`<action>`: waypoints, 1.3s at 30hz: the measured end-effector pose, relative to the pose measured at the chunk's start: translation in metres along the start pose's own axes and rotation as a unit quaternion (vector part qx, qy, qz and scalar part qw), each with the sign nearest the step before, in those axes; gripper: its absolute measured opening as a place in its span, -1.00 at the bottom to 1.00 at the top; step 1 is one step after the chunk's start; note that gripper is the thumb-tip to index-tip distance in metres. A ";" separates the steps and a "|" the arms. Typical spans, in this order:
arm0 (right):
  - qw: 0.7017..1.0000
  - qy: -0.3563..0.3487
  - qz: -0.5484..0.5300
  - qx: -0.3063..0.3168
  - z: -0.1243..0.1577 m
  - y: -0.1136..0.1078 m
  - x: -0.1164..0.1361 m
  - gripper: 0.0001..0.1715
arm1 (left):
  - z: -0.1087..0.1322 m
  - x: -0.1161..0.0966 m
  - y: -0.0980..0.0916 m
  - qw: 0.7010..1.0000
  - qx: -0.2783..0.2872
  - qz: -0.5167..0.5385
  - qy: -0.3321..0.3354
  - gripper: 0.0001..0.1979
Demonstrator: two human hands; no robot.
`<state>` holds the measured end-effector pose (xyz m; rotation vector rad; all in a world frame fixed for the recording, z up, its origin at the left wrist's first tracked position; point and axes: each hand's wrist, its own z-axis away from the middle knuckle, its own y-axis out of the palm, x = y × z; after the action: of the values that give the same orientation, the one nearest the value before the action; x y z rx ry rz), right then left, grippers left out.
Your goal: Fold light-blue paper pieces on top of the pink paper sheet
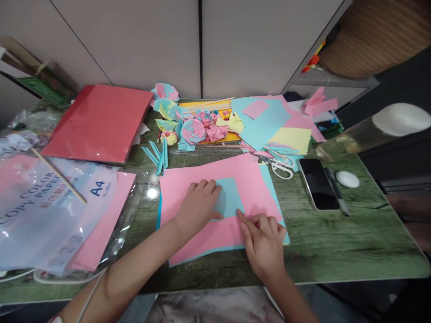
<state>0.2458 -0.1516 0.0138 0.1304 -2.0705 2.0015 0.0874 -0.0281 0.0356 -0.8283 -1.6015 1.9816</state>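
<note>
A small light-blue paper square [230, 197] lies on a large pink sheet [215, 179], which rests on a blue sheet on the green table [336, 242]. My left hand [198, 204] lies flat on the blue square's left part, fingers together and stretched, pressing it down. My right hand [264, 240] is curled, its forefinger tip touching the square's lower right corner.
Folded paper flowers [195, 128] and loose coloured sheets [272, 121] lie at the back. White scissors [281, 166], a phone [318, 183], a pen and a white oval thing lie right. A red paper pack [101, 121] and an A4 colour-paper pack [50, 202] lie left. A clear bottle [367, 132] lies at right.
</note>
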 end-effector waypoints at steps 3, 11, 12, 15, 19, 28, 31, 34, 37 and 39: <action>1.000 -0.003 -0.005 0.002 0.001 0.002 -0.003 -0.63 | 0.001 0.004 -0.001 1.000 0.011 0.011 0.011 -0.30; 1.000 -0.001 -0.017 0.004 0.005 0.007 -0.007 -0.62 | 0.004 0.014 0.004 0.999 0.022 0.039 0.024 -0.23; 1.000 0.000 -0.017 0.004 0.005 0.007 -0.008 -0.62 | 0.004 0.014 0.004 0.999 0.025 0.040 0.025 -0.22; 1.000 0.001 -0.019 -0.001 0.004 0.007 -0.009 -0.63 | 0.003 0.014 0.002 0.998 0.035 0.042 0.024 -0.20; 1.000 0.001 -0.019 -0.010 0.004 0.006 -0.011 -0.64 | 0.003 0.015 0.003 0.998 0.042 0.051 0.023 -0.18; 1.000 -0.003 0.015 -0.014 0.008 0.006 -0.020 -0.62 | 0.005 0.019 0.004 0.997 0.046 0.063 0.027 -0.16; 0.999 -0.010 0.016 -0.027 0.007 0.006 -0.019 -0.63 | 0.005 0.018 0.002 0.996 0.057 0.060 0.024 -0.15; 0.999 -0.018 0.018 -0.036 0.006 0.005 -0.018 -0.64 | 0.006 0.018 0.003 0.997 0.058 0.055 0.023 -0.14; 0.999 -0.020 0.032 -0.038 0.003 0.001 -0.014 -0.66 | 0.006 0.018 0.005 0.997 0.048 0.051 0.024 -0.13; 0.998 -0.017 0.049 -0.046 -0.001 -0.003 -0.007 -0.68 | 0.007 0.019 0.005 0.998 0.041 0.046 0.026 -0.13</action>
<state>0.2532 -0.1519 0.0152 0.0448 -2.2263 1.9675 0.0693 -0.0216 0.0283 -0.9297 -1.4669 2.0572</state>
